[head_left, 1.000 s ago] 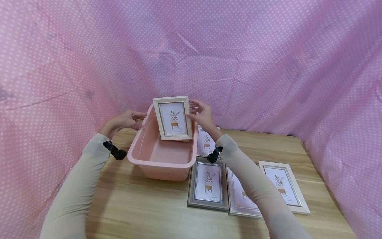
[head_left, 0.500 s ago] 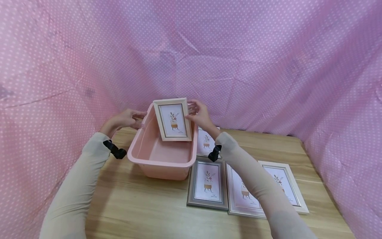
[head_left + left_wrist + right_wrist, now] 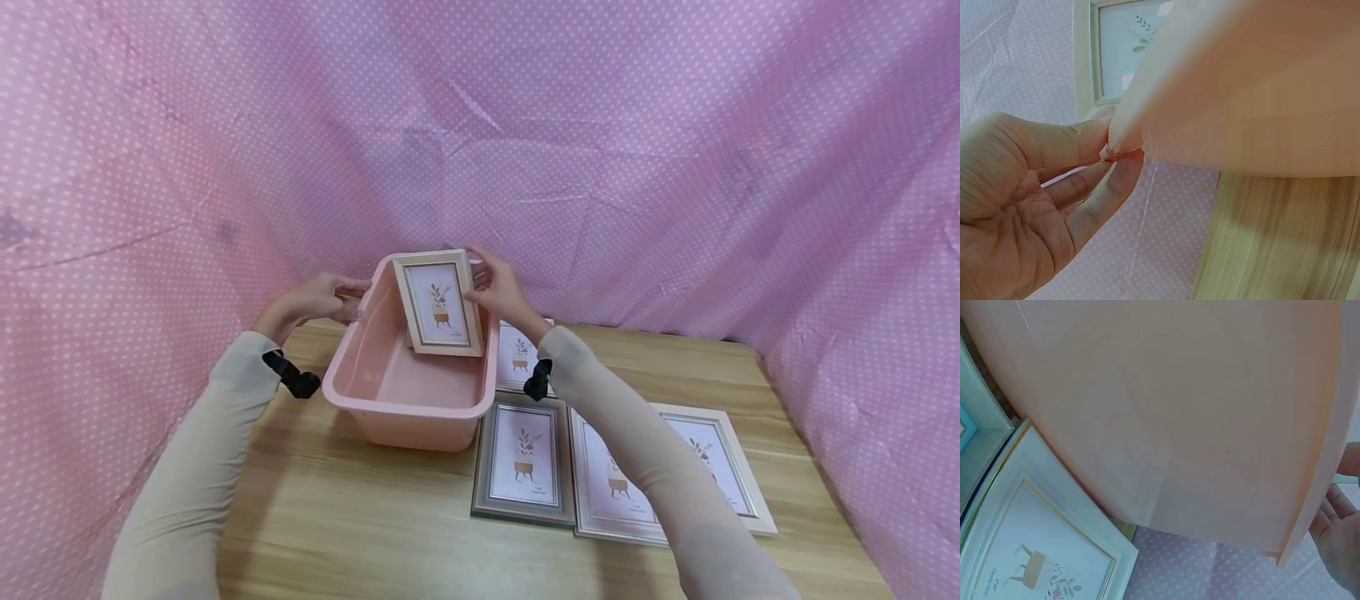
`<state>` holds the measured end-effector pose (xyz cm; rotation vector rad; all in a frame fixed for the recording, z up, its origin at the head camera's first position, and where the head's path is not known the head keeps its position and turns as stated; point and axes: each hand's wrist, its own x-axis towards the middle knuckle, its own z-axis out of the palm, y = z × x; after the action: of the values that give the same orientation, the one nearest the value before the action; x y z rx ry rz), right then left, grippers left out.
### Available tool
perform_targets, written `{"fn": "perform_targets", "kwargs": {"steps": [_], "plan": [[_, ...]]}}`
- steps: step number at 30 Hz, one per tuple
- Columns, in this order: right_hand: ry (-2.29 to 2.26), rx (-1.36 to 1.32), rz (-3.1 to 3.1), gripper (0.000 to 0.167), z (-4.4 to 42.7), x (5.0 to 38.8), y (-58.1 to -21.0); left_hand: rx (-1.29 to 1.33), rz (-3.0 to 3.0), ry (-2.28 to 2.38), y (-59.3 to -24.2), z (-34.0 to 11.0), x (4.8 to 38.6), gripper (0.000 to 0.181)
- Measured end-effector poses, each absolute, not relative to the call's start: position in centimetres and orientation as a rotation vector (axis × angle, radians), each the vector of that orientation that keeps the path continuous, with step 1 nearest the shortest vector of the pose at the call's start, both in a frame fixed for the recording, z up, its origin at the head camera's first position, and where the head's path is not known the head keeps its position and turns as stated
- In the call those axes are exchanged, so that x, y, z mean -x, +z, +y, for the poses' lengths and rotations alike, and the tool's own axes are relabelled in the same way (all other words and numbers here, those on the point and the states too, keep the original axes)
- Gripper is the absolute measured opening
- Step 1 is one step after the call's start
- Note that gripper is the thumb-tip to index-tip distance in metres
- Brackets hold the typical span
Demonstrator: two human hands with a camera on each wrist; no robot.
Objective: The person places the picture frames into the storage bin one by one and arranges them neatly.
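Observation:
My left hand (image 3: 315,300) pinches the left rim of a pink plastic basin (image 3: 412,429); the left wrist view shows thumb and fingertips (image 3: 1124,172) on its edge. With my right hand (image 3: 501,292), I grip the right side of a cream picture frame (image 3: 439,307), thumb in front and fingers behind. This frame leans upright inside the back of the basin, its plant print facing me. A thin greyish edge shows behind it, too little to identify. In the right wrist view, the basin wall hides most of the right hand (image 3: 1341,540).
Right of the basin, several picture frames lie face up on the wooden table (image 3: 360,525): a grey one (image 3: 523,458), a silver one (image 3: 615,492), a white one (image 3: 720,458) and a small one (image 3: 517,358). Pink dotted cloth (image 3: 525,125) surrounds the table.
My right hand has lowered the cream frame a little into the basin and shifted its top slightly rightward. The left hand stays on the rim.

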<state>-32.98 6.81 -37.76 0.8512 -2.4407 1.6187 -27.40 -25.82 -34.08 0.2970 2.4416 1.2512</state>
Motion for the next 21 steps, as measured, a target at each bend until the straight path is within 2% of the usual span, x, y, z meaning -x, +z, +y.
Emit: {"fn": "perform_targets", "kwargs": {"steps": [13,21], "plan": [[1.493,-0.83,-2.591,0.08,6.18,33.22,-37.65,-0.297,2.441,1.252,-33.8,-25.62,27.13,0.066],[1.502,-0.907,-2.578,0.076,6.47,33.46,-37.75,-0.317,2.452,1.259,-33.97,-25.73,27.09,0.066]]}}
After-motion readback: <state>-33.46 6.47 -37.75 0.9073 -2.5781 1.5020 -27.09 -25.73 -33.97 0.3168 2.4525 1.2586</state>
